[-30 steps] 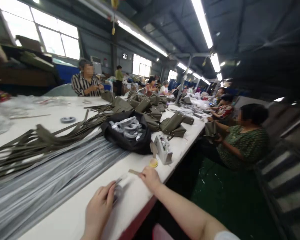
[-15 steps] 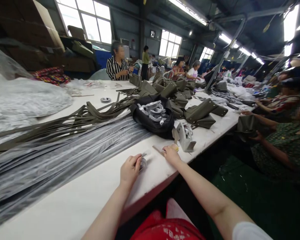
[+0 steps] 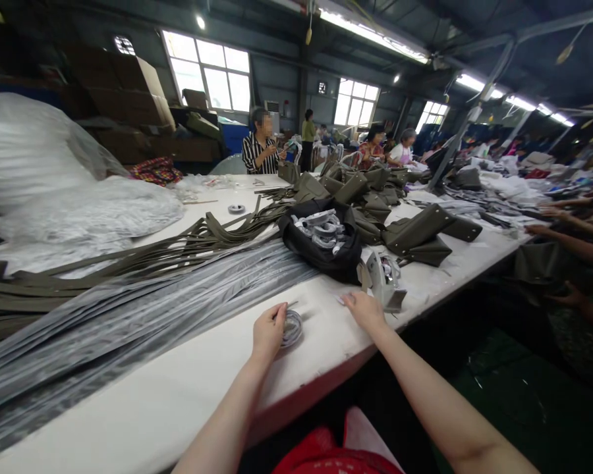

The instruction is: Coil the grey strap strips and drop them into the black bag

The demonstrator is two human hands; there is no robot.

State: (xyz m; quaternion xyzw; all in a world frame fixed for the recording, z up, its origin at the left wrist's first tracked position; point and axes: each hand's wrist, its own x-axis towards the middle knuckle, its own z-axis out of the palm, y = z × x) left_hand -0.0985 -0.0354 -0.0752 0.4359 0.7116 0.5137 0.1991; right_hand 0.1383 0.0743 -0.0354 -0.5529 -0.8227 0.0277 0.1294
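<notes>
My left hand [image 3: 269, 332] is closed in a pinch on a coil of grey cord [image 3: 292, 328], held just over the white table. A short end of the coil sticks up past the fingertips. My right hand [image 3: 364, 311] lies low at the table, fingers bent together, with a small pale bit at the fingertips that I cannot make out. Close beyond it stands a small grey-white device [image 3: 386, 283] that looks like a tape dispenser. Behind both hands sits an open black bag [image 3: 296, 247] filled with similar grey coils [image 3: 326, 230].
Long grey strips under plastic [image 3: 143, 316] and dark olive straps [image 3: 178, 247] cover the table's left. Olive bags [image 3: 420, 230] are heaped beyond the black bag. Another coil [image 3: 236, 209] lies farther back. The table edge [image 3: 321, 375] runs close before me; co-workers' hands [image 3: 568, 296] are at right.
The view has turned, so the scene sits farther right and lower. The coil shows more fully beside my left hand. The brownish strip by my right hand no longer shows.
</notes>
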